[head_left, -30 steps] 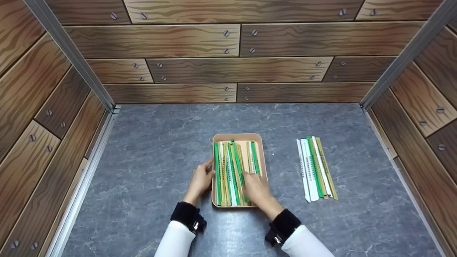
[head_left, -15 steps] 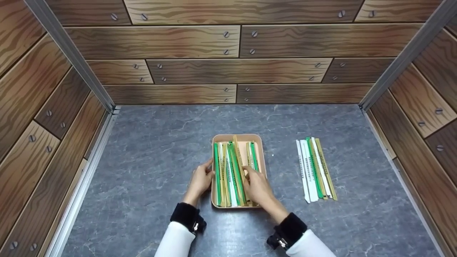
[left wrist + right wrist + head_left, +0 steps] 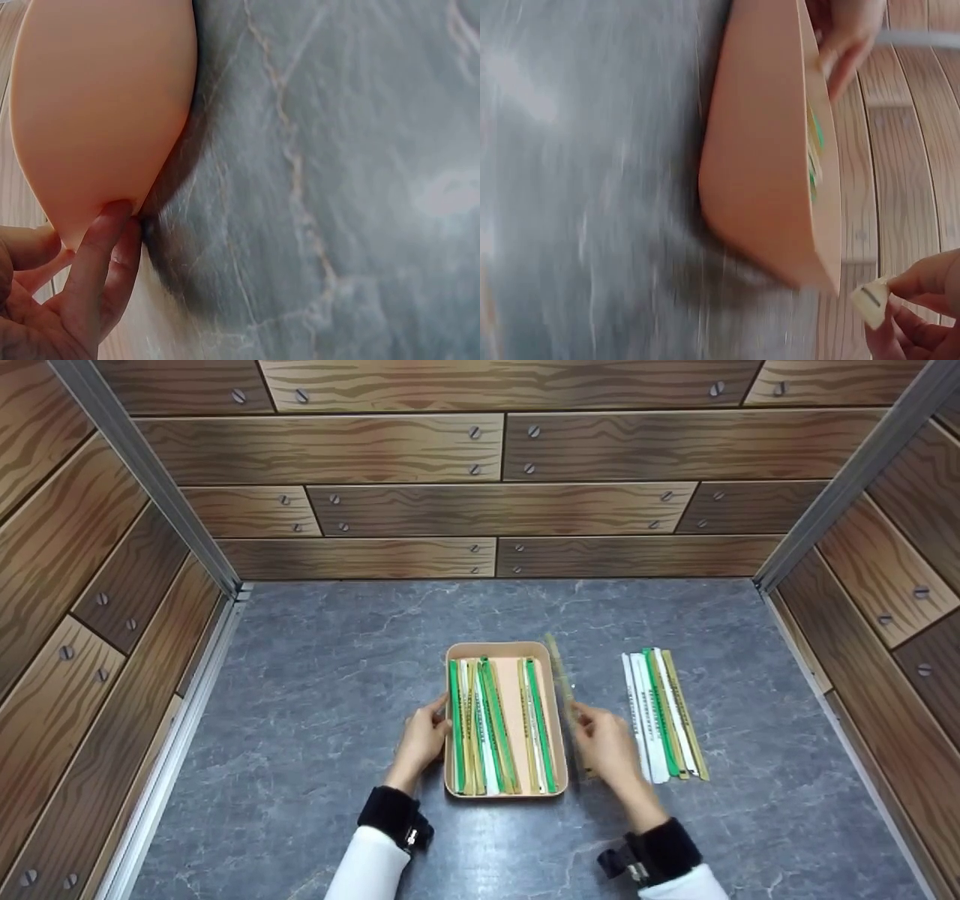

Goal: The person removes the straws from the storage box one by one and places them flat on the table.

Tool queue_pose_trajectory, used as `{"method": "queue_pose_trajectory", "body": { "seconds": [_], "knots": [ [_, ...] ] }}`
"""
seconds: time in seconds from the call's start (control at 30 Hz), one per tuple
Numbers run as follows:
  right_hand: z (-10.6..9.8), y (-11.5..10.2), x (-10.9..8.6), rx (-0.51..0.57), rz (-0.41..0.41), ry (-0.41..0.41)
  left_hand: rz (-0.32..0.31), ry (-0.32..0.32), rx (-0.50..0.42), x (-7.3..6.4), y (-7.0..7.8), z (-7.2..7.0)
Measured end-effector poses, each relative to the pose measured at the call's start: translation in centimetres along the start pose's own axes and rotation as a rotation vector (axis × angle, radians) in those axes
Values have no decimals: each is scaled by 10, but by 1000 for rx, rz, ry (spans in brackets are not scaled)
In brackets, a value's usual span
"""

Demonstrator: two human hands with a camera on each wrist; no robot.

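Observation:
In the head view a peach-coloured tray (image 3: 517, 649) holds long, thin, paper-wrapped straws in green, white and gold: a wider group (image 3: 480, 727) at its left and a narrower group (image 3: 533, 727) at its right. My left hand (image 3: 421, 739) grips the tray's left side, thumb at the rim and fingers against the outer wall (image 3: 97, 112). Just right of the tray, my right hand (image 3: 607, 744) pinches a gold wrapped straw (image 3: 557, 664), blurred by motion. The right wrist view shows its flat end (image 3: 871, 301) with a dark mark, between thumb and fingers.
On the grey marbled tabletop (image 3: 322, 675), right of my right hand, a row of white, green and gold wrapped straws (image 3: 661, 712) lies side by side. Wood-patterned walls (image 3: 495, 510) enclose the back and both sides.
My right hand has lifted the gold straw out of the tray and carried it right, past the rim. A bare strip shows between the tray's two groups. The left hand stays put.

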State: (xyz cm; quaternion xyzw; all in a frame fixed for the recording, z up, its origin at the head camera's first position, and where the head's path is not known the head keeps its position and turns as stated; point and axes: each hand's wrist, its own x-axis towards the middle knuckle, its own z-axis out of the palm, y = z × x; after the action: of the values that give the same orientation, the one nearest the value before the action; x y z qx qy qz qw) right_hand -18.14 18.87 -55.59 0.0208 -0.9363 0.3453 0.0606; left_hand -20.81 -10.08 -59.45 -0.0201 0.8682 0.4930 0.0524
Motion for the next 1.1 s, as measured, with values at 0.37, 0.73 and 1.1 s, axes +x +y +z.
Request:
{"method": "queue_pose_trajectory", "body": {
  "seconds": [0.37,0.73,1.1],
  "knots": [
    [-35,61,0,-231,173,99,3,-1,2,1,-2,-1],
    [-33,82,5,-308,275,80,-21,-10,-3,0,0,0],
    [-31,85,6,-319,231,88,-37,-18,-21,1,0,1]
  ]
}}
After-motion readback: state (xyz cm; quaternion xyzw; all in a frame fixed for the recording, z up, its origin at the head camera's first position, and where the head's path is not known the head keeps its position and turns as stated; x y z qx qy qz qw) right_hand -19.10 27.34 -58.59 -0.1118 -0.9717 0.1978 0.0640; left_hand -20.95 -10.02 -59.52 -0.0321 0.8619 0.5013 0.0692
